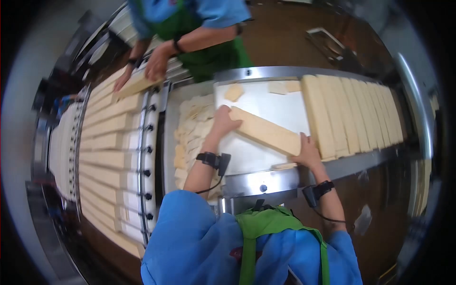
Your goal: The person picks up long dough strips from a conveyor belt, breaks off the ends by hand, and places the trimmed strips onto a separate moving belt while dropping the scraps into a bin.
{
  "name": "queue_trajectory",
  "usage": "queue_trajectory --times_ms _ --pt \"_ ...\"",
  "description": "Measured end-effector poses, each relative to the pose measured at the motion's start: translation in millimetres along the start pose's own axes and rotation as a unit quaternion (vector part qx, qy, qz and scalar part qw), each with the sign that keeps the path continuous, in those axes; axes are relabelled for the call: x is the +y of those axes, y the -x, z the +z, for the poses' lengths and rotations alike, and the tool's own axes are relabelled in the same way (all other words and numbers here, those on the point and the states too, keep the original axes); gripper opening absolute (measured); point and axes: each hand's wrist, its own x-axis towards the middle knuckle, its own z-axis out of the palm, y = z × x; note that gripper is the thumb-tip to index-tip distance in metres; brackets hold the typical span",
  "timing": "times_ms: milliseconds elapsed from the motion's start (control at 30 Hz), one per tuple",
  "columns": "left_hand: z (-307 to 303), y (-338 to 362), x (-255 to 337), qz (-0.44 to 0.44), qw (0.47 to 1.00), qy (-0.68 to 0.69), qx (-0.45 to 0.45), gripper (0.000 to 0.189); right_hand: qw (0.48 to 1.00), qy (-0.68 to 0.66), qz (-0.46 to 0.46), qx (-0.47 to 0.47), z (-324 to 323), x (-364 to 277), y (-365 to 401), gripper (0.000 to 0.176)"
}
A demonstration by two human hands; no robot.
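Observation:
A long pale bread loaf [263, 130] lies slantwise above the white work surface [254, 164], held at both ends. My left hand [224, 122] grips its upper left end, and my right hand [308, 152] is closed around its lower right end. To the right of my right hand, several similar loaves [349, 116] stand side by side in a row. Thin cut end slices [233, 92] lie on the surface's far side, and another thin slice [284, 166] is near my right hand.
Left of the work surface, a bin [171, 102] holds many slices and scraps [194, 128]. Farther left, a conveyor [135, 194] carries rows of loaves [107, 159]. Across from me, a co-worker's hands [156, 61] are on a loaf there. A metal rail [263, 183] edges my side.

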Motion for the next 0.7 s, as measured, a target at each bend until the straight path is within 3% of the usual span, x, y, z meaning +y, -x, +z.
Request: queue_trajectory --times_ms 100,200,300,367,433,467,533,600,667,700 --pt "-10.3 55.5 -30.8 -0.130 0.938 0.297 0.120 0.050 0.996 -0.010 -0.077 0.037 14.5 -34.0 -11.5 0.078" --pt "-40.2 95.0 -77.9 -0.148 0.853 0.425 0.264 0.040 0.981 -0.003 -0.178 0.080 31.8 -88.5 -8.9 0.078" --pt "-138.2 164.8 -83.6 -0.131 0.875 0.200 0.420 0.043 0.962 -0.047 -0.256 0.088 53.5 -168.9 18.5 0.075" --pt "-200.5 225.0 -101.0 -0.174 0.857 0.131 0.467 0.039 0.932 -0.108 -0.346 -0.010 77.4 -213.9 43.2 0.072" --pt "-249.5 290.6 -135.9 -0.159 0.828 0.073 0.532 0.028 0.891 -0.163 -0.408 -0.118 105.1 -254.2 71.0 0.065" --pt "-272.2 329.0 -156.8 -0.203 0.824 0.061 0.525 0.023 0.868 -0.187 -0.425 -0.178 125.0 -272.2 87.5 0.059" --pt "-304.2 405.0 -203.7 -0.223 0.810 0.123 0.528 0.019 0.826 -0.277 -0.328 -0.365 164.2 -299.6 124.2 0.048" --pt "-316.5 467.1 -235.0 -0.268 0.795 0.197 0.507 0.019 0.755 -0.330 -0.153 -0.546 174.8 -337.8 169.3 0.039" --pt "-313.7 512.0 -256.2 -0.302 0.769 0.289 0.483 0.020 0.695 -0.352 -0.087 -0.621 196.9 -355.0 206.0 0.034" --pt "-304.9 531.4 -273.9 -0.318 0.788 0.253 0.462 0.021 0.681 -0.331 -0.087 -0.648 202.9 -363.9 220.2 0.032"
